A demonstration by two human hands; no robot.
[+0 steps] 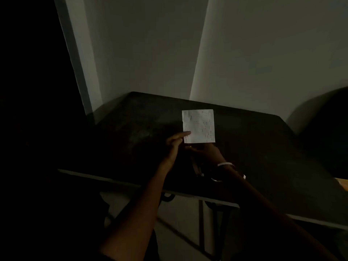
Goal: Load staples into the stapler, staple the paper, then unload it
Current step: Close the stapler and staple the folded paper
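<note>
The paper [199, 125] lies toward the table's [263, 147] far edge. The left hand [173, 146] has one finger on the paper's near-left corner. The right hand [205, 153] is just below its near edge. It's too dark to tell whether either hand grasps anything.

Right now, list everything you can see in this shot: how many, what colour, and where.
paper: one, white with small dark marks, over the middle of the table
table: one, dark top with a pale front edge, against the wall
wall: pale grey, behind the table
dark object: one, with metal glints, beside the right wrist; too dim to identify
wristband: one, white, on the right wrist
left hand: forefinger lies on the paper's lower left edge
right hand: just below the paper's bottom edge; whether it holds anything is too dark to tell
</note>
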